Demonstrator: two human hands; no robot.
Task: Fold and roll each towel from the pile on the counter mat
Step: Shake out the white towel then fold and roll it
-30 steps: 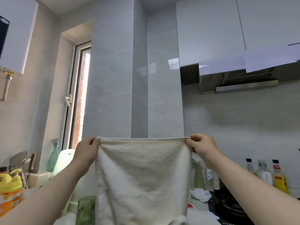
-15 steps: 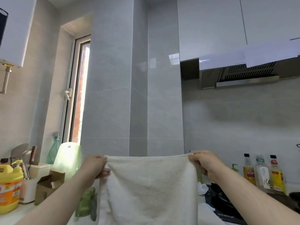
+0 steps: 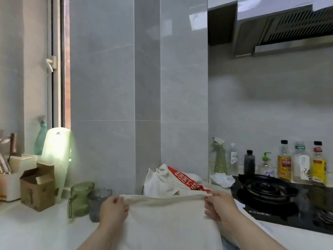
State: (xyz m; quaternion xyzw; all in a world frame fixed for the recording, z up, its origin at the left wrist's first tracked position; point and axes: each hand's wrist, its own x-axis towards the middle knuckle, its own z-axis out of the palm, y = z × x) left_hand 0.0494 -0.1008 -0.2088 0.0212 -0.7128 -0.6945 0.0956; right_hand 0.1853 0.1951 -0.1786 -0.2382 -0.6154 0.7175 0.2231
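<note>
We pinch the top corners of the cream-white terry cloth towel [image 3: 167, 219], our left hand [image 3: 112, 209] curled round the left corner and our right hand [image 3: 219, 206] round the right one, with the upper hem drawn nearly straight between them. The towel hangs in front of us over the pale counter [image 3: 36, 230], and its lower part runs out of view, so we cannot tell whether it touches down. Just behind it lies a crumpled white heap with a red lettered band [image 3: 162, 183], which we take for the remaining pile. We judge the cloth light, soft and limp, neither slippery nor fragile, and it will sag wherever it is unsupported. Corners and hems are the best holds, kept taut so folds stay square and clear of the black gas hob [image 3: 264, 190] to the right.
</note>
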